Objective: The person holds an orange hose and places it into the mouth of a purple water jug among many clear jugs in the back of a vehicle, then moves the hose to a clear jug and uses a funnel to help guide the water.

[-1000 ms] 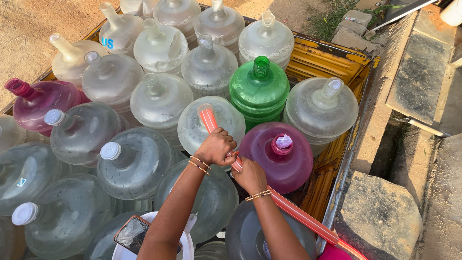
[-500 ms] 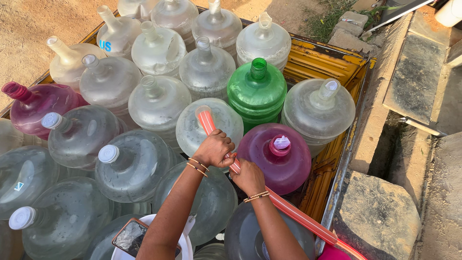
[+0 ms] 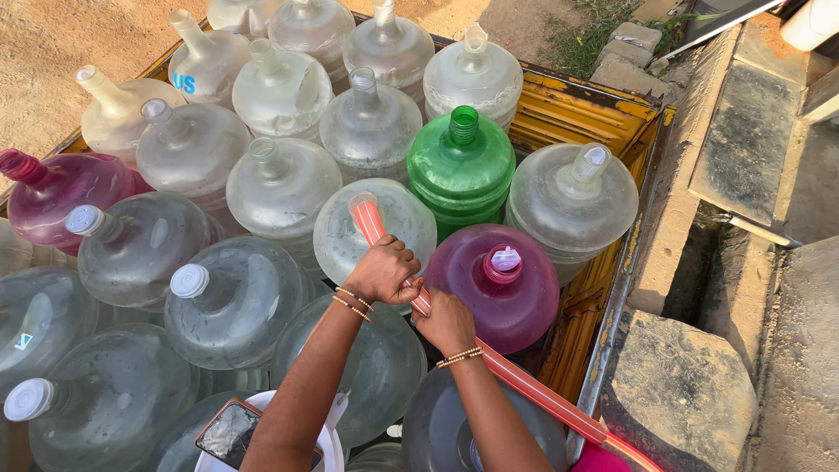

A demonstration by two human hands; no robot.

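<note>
Head view: left hand [image 3: 384,269] and right hand [image 3: 447,320] clench red hose [image 3: 524,383].

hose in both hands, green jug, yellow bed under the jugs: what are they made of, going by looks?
Hose: likely flexible translucent plastic, reddish and glossy; it bends where the left hand and right hand grip it.
Green jug: probably rigid translucent plastic, ribbed sides, threaded neck, slight shine.
Yellow bed: looks like painted sheet metal; pressed ribs, chipped paint and rust-brown patches.
</note>
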